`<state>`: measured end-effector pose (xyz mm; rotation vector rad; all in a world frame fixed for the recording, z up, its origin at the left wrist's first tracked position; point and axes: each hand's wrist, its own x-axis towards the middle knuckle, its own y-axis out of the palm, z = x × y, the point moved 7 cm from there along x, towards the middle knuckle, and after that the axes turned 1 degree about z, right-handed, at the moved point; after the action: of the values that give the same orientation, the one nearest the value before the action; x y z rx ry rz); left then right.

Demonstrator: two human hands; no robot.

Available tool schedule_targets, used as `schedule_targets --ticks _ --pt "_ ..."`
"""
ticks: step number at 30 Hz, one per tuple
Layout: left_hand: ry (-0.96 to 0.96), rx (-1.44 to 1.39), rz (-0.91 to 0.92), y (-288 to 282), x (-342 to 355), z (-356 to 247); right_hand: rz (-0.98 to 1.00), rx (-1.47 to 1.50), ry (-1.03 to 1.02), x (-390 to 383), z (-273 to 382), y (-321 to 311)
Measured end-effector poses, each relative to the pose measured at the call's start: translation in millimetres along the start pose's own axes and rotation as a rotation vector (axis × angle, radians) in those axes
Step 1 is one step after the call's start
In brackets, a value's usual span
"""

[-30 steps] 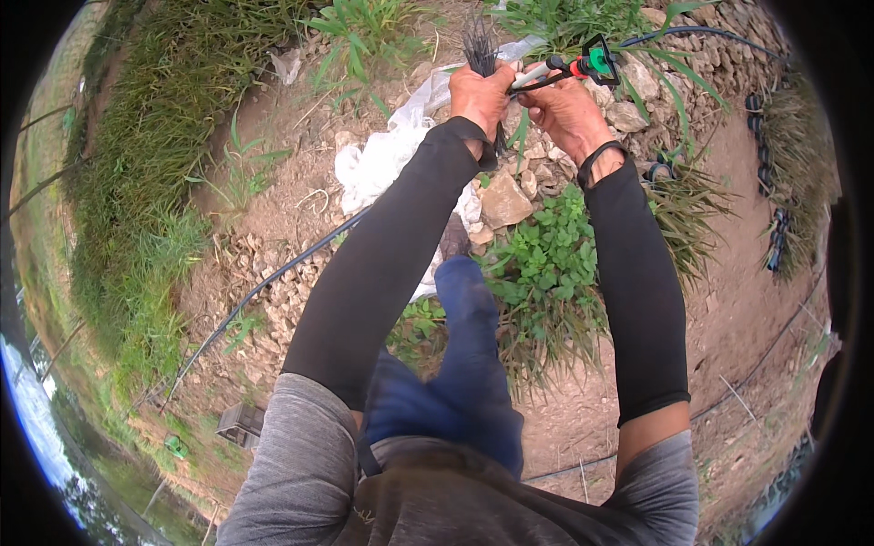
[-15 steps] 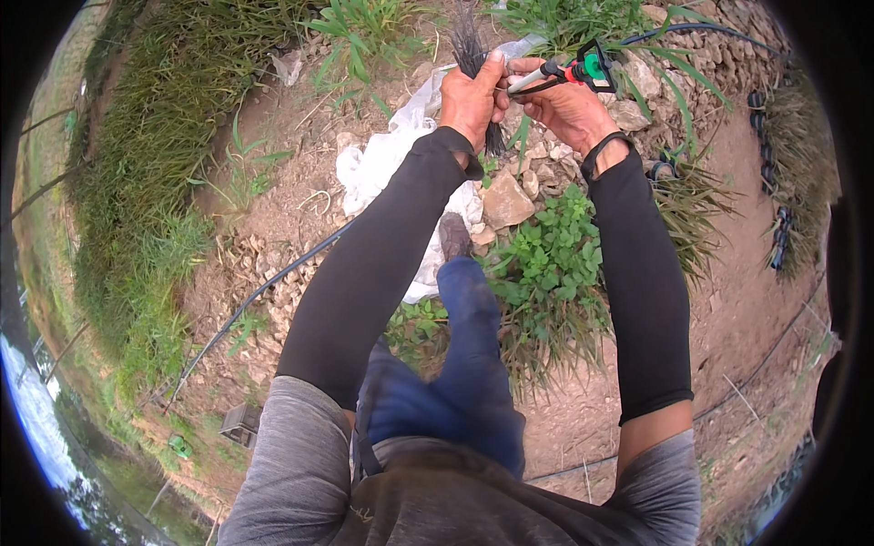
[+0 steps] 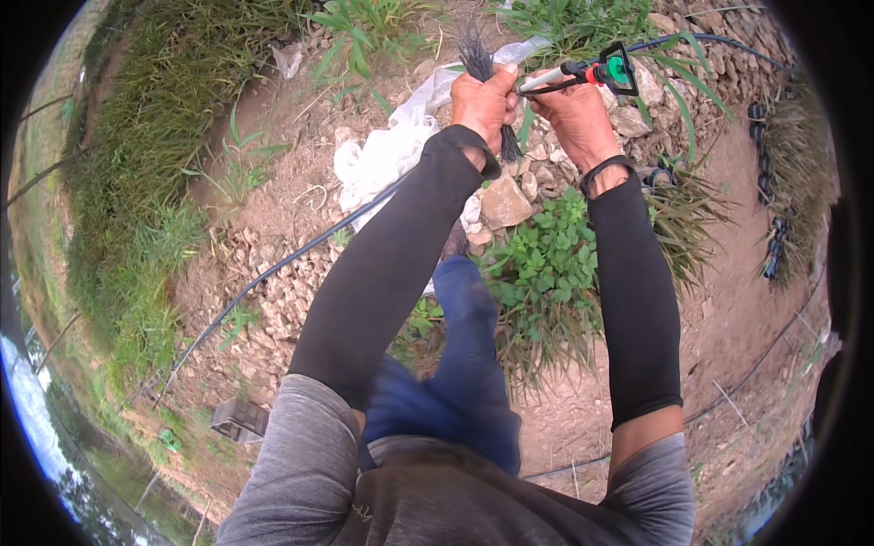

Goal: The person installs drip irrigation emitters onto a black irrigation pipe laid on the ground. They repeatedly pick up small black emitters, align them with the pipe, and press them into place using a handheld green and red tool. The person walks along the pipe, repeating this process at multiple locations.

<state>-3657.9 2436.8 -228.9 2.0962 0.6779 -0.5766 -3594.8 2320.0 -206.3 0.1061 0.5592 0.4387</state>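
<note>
My left hand point(image 3: 481, 107) is closed around a bundle of thin dark wire-like strands point(image 3: 474, 53), whose ends stick out above and below the fist. Close beside it, my right hand point(image 3: 583, 120) grips a small sprinkler point(image 3: 619, 71) with a green and red head in a black frame. A whitish tube point(image 3: 544, 79) and a thin black piece run from the sprinkler toward my left fingers. The fingertips of both hands nearly meet there; whether the tube touches the bundle I cannot tell. Both hands are held out above the stony ground.
A white plastic sheet point(image 3: 387, 156) lies crumpled under my left forearm. A black hose point(image 3: 273, 270) crosses the stones point(image 3: 506, 202). Leafy weeds point(image 3: 551, 259) grow by my leg, tall grass point(image 3: 173, 118) on the left. A grey box-like object point(image 3: 238, 419) sits lower left.
Both hands have shifted slightly to the right, with the bundle and the sprinkler in them. My left forearm has swung right, showing more of the black hose.
</note>
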Motion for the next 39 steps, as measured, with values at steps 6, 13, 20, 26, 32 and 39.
schedule_targets --ticks 6,13,20,26,32,39 --pt "-0.126 0.104 0.021 4.3 8.0 1.9 0.076 -0.192 -0.263 0.8 19.2 -3.7" --pt "-0.255 0.231 0.112 9.6 17.8 7.3 0.361 -0.55 -0.269 20.0 39.9 0.3" --pt "-0.247 0.171 0.171 1.6 12.4 13.7 0.574 -0.538 -0.186 16.5 38.3 3.3" --pt "-0.22 0.001 0.049 -9.0 4.2 14.7 0.623 -0.334 -0.154 10.7 24.2 9.8" --pt "-0.156 0.002 0.098 -17.3 -4.7 13.2 0.549 -0.44 -0.167 14.2 26.7 9.1" --pt "-0.096 -0.043 0.066 -16.9 -17.6 12.1 0.692 -0.687 -0.089 24.3 40.3 31.6"
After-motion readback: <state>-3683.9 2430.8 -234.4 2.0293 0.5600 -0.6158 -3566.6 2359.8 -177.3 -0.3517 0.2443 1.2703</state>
